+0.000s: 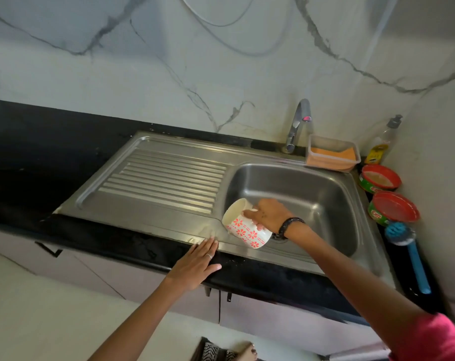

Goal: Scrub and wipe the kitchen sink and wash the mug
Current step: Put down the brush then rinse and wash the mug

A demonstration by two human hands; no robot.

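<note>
A white mug (243, 229) with red flower prints is tilted on its side over the front left corner of the steel sink basin (312, 194), its mouth facing left. My right hand (268, 213) grips the mug from above. My left hand (197, 264) lies flat, fingers straight, on the black counter edge, fingertips touching the sink's front rim. The ribbed drainboard (163, 178) lies left of the basin. The tap (298, 123) stands behind the basin; no water is visible.
Right of the basin are a clear tub with an orange sponge (331, 155), a dish soap bottle (381, 144), two round red-rimmed cleaner tubs (380, 178) (393, 208) and a blue dish brush (408, 251). A marble wall rises behind. Cabinet doors sit below the counter.
</note>
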